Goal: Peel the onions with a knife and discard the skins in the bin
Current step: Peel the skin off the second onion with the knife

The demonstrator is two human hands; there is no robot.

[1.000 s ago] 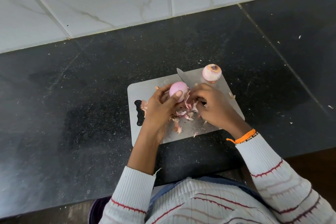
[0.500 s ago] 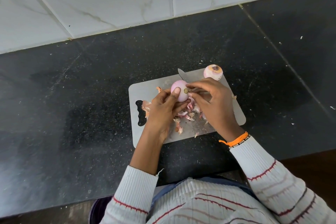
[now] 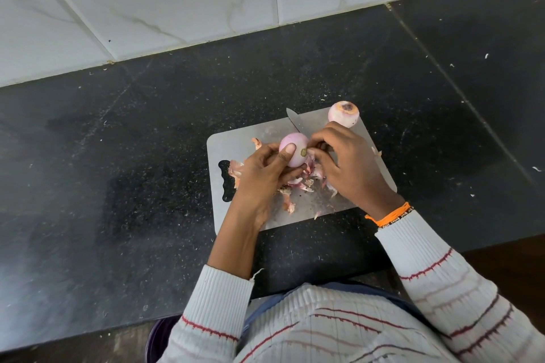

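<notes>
Onion [image 3: 295, 152]: gripped in left hand [image 3: 259, 174] above cutting board [image 3: 236, 141], root end turned rightward so right hand [image 3: 351, 168] fingertips can pinch it (knife [image 3: 293, 124] beneath). Peeled onion [image 3: 343, 113] parked on the board's far corner; skins [image 3: 298, 183] on board.

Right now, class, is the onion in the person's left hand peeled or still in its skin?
Peeled, largely: the onion in the left hand shows smooth pink flesh, with loose skins on the board below. Its far side is hidden.

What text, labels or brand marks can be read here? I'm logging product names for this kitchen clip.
None can be read. The cutting board, knife, both onions and the striped sleeve carry no readable lettering.
</notes>
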